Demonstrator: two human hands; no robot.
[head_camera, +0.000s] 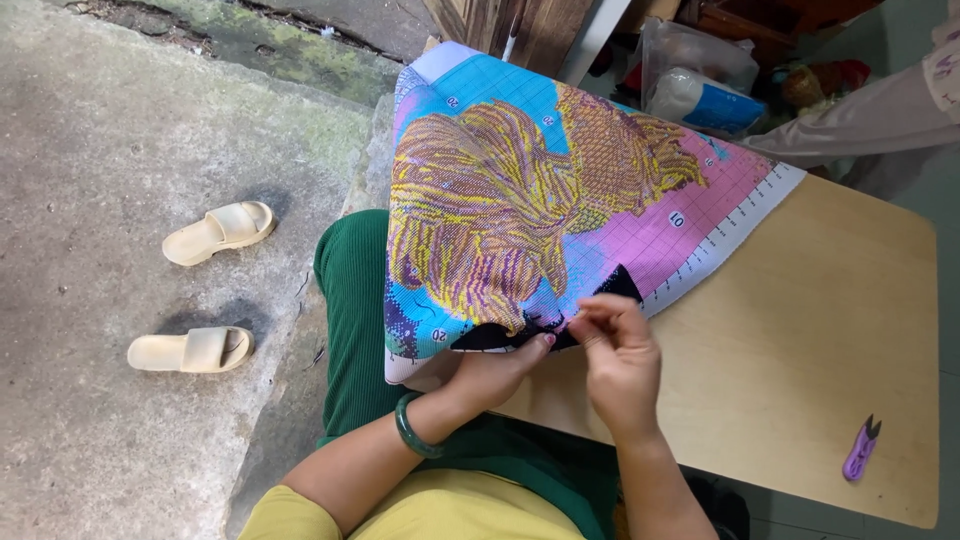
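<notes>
Bare concrete floor, mossy at the far edge, runs beside a light wooden table (820, 330) where the person sits stitching. Fingers of the right hand (620, 355) are pinched shut at the tips, seemingly on a needle or thread too fine to make out, right against the lower edge of the cross-stitch canvas (540, 190). The left hand (495, 370) lies just beside it, thumb on top and fingers tucked under the cloth, gripping that same dark lower edge; a green bangle (415, 430) circles its wrist. From both hands the canvas spreads up and away, draped over the table edge and the green-trousered lap, its long side running toward the far right corner with the ruled white border. The right hand is the one at the stitch point. Purple thread snips (860, 450) lie well apart on the table's near right. Two cream slides (205, 290) sit on the floor to the left
</notes>
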